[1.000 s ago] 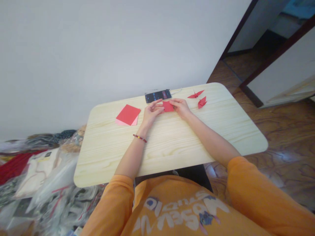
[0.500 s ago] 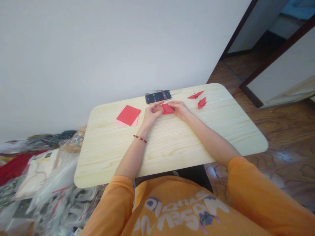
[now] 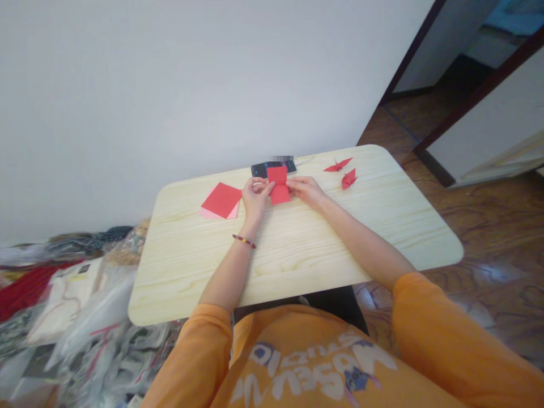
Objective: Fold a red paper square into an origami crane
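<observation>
A small piece of red origami paper (image 3: 279,184), creased across its middle, is held up just in front of the phone. My left hand (image 3: 256,196) pinches its left edge, thumb towards me. From the other side my right hand (image 3: 307,190) grips the right edge at about the height of the crease. On the left of the table lies a red paper square (image 3: 220,199) over a pink sheet (image 3: 233,214). Two folded red paper pieces rest to the right: a paper crane (image 3: 338,165) with spread wings and a more compact folded figure (image 3: 349,179).
A phone (image 3: 260,170) with a white cable (image 3: 306,161) lies at the back edge of the pale wooden table (image 3: 191,266), against the white wall. Plastic bags and clothes (image 3: 97,306) are heaped on the left. A doorway opens at the right.
The red paper has gone from a flat, folded strip to an upright, opened piece with a middle crease. Both hands have shifted their hold, and the paper now covers part of the phone.
</observation>
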A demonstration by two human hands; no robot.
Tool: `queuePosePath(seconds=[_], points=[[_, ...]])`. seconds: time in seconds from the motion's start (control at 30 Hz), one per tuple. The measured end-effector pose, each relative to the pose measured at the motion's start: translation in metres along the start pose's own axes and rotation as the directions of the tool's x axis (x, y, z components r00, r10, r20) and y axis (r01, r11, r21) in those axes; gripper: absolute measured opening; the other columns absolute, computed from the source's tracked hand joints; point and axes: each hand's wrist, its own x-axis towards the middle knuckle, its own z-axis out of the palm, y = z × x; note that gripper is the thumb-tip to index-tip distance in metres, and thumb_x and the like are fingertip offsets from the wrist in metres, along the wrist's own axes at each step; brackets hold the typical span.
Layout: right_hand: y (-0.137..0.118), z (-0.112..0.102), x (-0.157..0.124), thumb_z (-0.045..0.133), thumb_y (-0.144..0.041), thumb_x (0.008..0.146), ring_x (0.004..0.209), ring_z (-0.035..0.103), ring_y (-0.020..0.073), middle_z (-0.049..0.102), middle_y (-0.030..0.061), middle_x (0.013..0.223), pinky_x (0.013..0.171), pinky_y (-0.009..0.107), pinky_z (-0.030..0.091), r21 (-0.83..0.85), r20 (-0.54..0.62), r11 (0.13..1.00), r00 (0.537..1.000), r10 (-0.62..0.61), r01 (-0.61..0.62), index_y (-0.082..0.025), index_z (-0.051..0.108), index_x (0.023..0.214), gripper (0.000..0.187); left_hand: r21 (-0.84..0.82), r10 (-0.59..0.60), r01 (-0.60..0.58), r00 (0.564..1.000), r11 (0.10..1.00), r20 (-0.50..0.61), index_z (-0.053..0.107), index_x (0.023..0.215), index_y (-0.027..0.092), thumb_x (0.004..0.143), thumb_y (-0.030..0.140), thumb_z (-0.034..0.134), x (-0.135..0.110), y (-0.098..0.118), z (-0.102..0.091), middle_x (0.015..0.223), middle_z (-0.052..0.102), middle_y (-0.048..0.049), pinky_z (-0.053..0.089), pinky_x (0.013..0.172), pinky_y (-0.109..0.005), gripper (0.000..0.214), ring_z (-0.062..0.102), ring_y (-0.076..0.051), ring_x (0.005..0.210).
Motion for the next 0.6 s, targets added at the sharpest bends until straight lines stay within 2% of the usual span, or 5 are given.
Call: queuePosePath(seconds=[0.13,0.27,0.4,0.5,0.6], points=[[0.0042,-0.0016,0.0020,0.089,-0.039,0.047,0.064,0.061,0.0121,0.069,0.0028,0.067,0.065,0.026,0.049,-0.018,-0.025,0.999,0.999,-0.032,0.032,-0.014,0.072,0.071,0.038,-0.026,-0.009,0.010,1.000,1.000,0.014,0.046,0.081,0.023,0.064,0.032,0.080,-0.0035,0.0032,0.0019,0.067,0.068,-0.0003,0.050,0.065,-0.026,0.039,0.067,-0.016,0.065],[0.0048,-0.0013,0.0032,0.087,-0.039,0.048,0.059,0.056,0.0099,0.067,0.0013,0.065,0.060,0.024,0.044,-0.028,-0.065,0.999,0.997,-0.046,0.044,-0.015,0.071,0.069,0.036,0.085,0.089,-0.090,0.996,0.992,0.016,0.058,0.082,0.021,0.070,0.026,0.073,-0.0045,0.0034,0.0019,0.075,0.068,-0.0024,0.047,0.067,-0.025,0.020,0.066,-0.016,0.072],[0.0038,0.0000,0.0039,0.085,-0.037,0.051,0.055,0.049,0.0071,0.062,-0.0003,0.061,0.054,0.023,0.036,-0.042,-0.076,0.997,0.995,-0.066,0.063,-0.015,0.069,0.065,0.030,0.280,0.210,-0.201,0.978,0.939,-0.001,0.068,0.075,0.020,0.072,0.021,0.069,-0.0051,0.0027,0.0011,0.078,0.069,-0.0028,0.042,0.060,-0.023,0.003,0.060,-0.014,0.070],[0.0036,-0.0001,0.0046,0.084,-0.035,0.050,0.052,0.044,0.0059,0.059,-0.0015,0.056,0.049,0.022,0.030,-0.056,-0.083,0.996,0.994,-0.072,0.067,-0.015,0.068,0.060,0.028,0.328,0.254,-0.240,0.967,0.914,0.002,0.072,0.078,0.022,0.074,0.023,0.068,-0.0064,0.0010,0.0012,0.078,0.070,-0.0018,0.039,0.057,-0.023,0.005,0.054,-0.012,0.063],[0.0032,-0.0013,0.0043,0.083,-0.035,0.051,0.050,0.042,0.0054,0.058,-0.0015,0.055,0.047,0.021,0.027,-0.071,-0.079,0.995,0.995,-0.069,0.063,-0.014,0.069,0.060,0.026,0.304,0.276,-0.269,0.961,0.914,0.019,0.072,0.083,0.022,0.076,0.026,0.067,-0.0085,-0.0021,0.0019,0.083,0.071,-0.0017,0.041,0.059,-0.023,0.010,0.054,-0.012,0.063]])
